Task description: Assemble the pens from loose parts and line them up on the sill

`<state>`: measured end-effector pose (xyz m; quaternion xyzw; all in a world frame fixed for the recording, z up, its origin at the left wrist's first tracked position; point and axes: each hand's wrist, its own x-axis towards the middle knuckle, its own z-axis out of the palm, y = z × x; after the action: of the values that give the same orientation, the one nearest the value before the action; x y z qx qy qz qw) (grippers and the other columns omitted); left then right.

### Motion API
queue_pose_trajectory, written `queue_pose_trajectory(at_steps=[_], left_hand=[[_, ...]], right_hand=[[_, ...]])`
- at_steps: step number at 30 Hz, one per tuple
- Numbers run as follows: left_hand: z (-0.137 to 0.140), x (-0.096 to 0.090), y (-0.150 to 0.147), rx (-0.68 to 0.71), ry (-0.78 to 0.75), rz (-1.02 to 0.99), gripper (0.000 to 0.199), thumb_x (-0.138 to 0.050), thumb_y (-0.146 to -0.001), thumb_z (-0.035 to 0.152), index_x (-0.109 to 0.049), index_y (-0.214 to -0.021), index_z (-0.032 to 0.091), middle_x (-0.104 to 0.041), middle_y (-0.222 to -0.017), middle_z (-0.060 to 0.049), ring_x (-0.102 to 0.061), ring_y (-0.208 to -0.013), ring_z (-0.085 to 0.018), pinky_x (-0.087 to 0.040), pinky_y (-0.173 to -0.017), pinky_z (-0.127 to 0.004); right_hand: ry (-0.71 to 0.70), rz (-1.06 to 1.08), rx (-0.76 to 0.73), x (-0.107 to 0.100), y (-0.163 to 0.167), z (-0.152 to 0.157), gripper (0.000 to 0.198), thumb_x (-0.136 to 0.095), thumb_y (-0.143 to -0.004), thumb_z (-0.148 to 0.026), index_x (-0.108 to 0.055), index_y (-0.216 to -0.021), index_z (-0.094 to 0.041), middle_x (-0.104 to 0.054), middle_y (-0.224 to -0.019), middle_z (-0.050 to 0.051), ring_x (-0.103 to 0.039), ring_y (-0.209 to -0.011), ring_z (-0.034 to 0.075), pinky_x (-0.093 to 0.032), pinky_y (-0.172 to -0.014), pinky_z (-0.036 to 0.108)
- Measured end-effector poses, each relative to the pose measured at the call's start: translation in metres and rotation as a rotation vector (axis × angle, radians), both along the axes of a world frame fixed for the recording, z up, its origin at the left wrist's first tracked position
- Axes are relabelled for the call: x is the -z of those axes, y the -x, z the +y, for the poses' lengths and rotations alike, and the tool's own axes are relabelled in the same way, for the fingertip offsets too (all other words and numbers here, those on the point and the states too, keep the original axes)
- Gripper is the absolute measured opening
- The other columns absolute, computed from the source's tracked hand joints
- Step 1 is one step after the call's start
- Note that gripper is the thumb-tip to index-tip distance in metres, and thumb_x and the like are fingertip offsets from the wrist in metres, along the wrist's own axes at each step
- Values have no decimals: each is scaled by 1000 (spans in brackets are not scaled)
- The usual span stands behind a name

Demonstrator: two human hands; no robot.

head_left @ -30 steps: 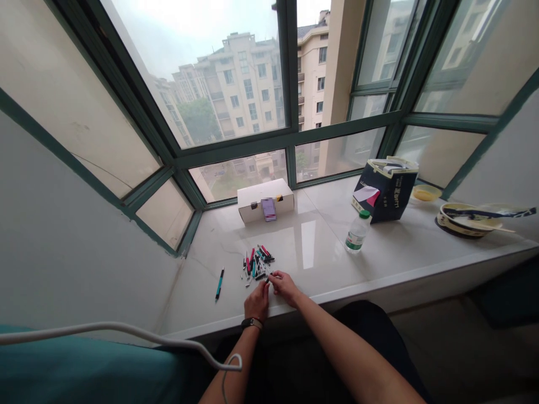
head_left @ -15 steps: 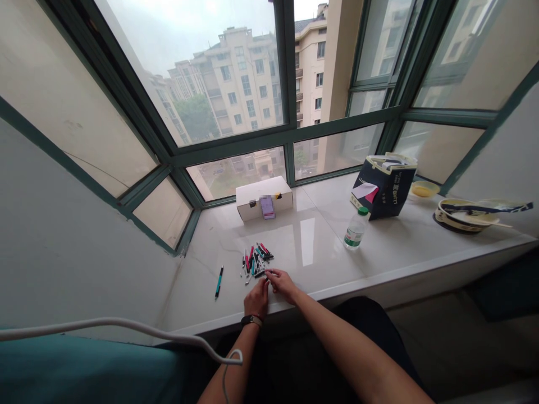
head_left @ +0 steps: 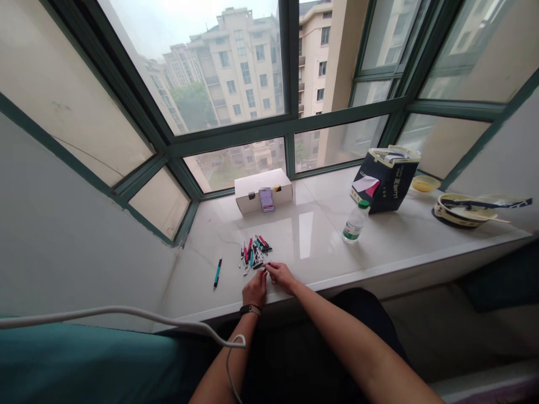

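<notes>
My left hand (head_left: pixel 254 289), a dark band on its wrist, is closed in a pinch near the sill's front edge. Fingertip to fingertip with it, my right hand (head_left: pixel 280 276) also pinches. Between them a small dark pen part (head_left: pixel 265 270) shows, mostly covered by the fingers. Just beyond the hands lies a loose pile of pen parts (head_left: pixel 254 253), with pink, teal, black and silver pieces and a few tiny bits at its left. Apart from the pile, to the left, rests a whole-looking teal and black pen (head_left: pixel 218 273).
On the white sill (head_left: pixel 311 269), a white box (head_left: pixel 263 191) stands by the window. At right are a plastic bottle (head_left: pixel 354 223) with a green cap, a dark paper bag (head_left: pixel 385 179), a yellow bowl (head_left: pixel 425 184) and a takeaway bowl (head_left: pixel 458 216). A white cable (head_left: pixel 126 310) crosses the lower left.
The whole view has shifted slightly upward as the camera tilted. Both hands stay together at the same spot by the pile, their fingers only slightly moved.
</notes>
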<state>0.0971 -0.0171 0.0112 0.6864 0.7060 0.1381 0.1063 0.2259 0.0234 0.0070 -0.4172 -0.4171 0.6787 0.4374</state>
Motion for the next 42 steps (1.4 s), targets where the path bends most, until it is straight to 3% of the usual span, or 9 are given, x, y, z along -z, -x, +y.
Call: queue_pose_trajectory(at_steps=[4, 11, 17, 24, 29, 33, 39, 42], left_hand=[[-1, -2, -1, 6, 10, -18, 36, -31, -100, 43, -59, -117, 28, -72, -91, -3, -63, -74, -15, -28, -59, -24], [-3, -6, -1, 8, -6, -18, 34, -32, -100, 42, -59, -114, 27, -71, -88, -3, -62, -72, -15, -28, -59, -24], [-3, -6, -1, 39, -17, -13, 33, -34, -99, 41, -60, -112, 27, -71, -86, -3, -63, -71, -14, -29, -59, -24], [-1, -2, -1, -2, -4, -18, 33, -35, -99, 40, -59, -117, 27, -72, -89, -3, -64, -73, -15, -30, -60, -24], [-1, 2, 0, 18, -33, -25, 35, -33, -100, 41, -60, -117, 27, -72, -89, -3, -62, -71, -14, -30, -59, -25], [-1, 1, 0, 19, -39, -44, 35, -34, -99, 41, -59, -122, 29, -71, -92, -3, -62, -72, -14, -31, -60, -24], [0, 4, 0, 14, -42, -33, 35, -34, -99, 40, -60, -119, 28, -71, -91, -4, -62, -72, -15, -31, -60, -24], [0, 6, 1, 12, -49, -22, 35, -34, -99, 42, -60, -116, 27, -71, -89, -3, -62, -71, -15, -31, -60, -24]], right_hand=[[2, -74, 96, -1, 3, 0, 44, -72, -67, -56, -51, -65, -18, -44, -52, -7, -38, -45, 7, -32, -45, 22], [17, -31, 5, -3, 1, 0, 42, -67, -72, -57, -58, -81, -17, -39, -51, -9, -33, -45, 7, -30, -41, 21], [3, -136, 108, 5, 6, 2, 47, -70, -68, -60, -47, -67, -19, -44, -54, -7, -37, -43, 7, -30, -41, 21], [3, -76, 13, 2, 2, 1, 43, -67, -72, -59, -56, -77, -18, -40, -52, -8, -34, -45, 7, -31, -43, 21], [-5, -151, 98, 7, 6, 3, 43, -69, -70, -58, -52, -71, -18, -46, -55, -7, -38, -43, 7, -31, -41, 21], [-50, -117, 34, 10, 7, 3, 42, -68, -72, -56, -59, -79, -17, -53, -63, -4, -40, -47, 7, -33, -42, 21], [10, -180, 144, 10, 11, 4, 46, -72, -66, -59, -47, -65, -19, -44, -54, -7, -37, -45, 7, -31, -41, 22], [8, -123, 104, 5, 7, 2, 46, -69, -68, -60, -51, -68, -18, -40, -52, -8, -35, -45, 7, -30, -42, 21]])
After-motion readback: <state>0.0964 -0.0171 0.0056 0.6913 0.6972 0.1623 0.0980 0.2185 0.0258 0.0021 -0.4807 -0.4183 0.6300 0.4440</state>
